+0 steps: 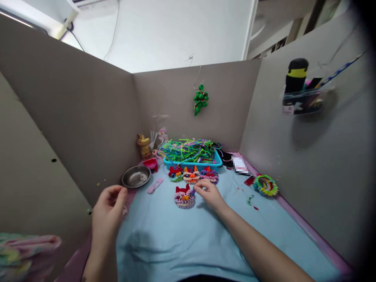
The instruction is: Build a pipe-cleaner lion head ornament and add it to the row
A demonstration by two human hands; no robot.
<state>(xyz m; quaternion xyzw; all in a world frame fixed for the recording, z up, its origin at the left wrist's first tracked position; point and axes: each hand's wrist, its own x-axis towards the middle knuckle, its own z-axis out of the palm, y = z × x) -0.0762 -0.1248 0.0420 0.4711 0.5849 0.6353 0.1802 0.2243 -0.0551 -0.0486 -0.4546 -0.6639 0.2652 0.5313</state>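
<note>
A small animal head made of fuzzy pipe cleaners, with red ears, an orange middle and pale pink and cream rows, lies on the blue cloth. My right hand is closed in a pinch at its upper right edge, beside a purple-blue bit. Raised at the left, my left hand has curled fingers with thumb and forefinger together; whatever they hold is too small to make out. Similar finished-looking heads stand in a row behind: a red-green one, an orange one and a purple one.
A blue basket heaped with pipe cleaners stands at the back. Left are a metal bowl of small white bits, a pink hair clip and a jar. A yellow-green coil lies right. Grey panels enclose three sides.
</note>
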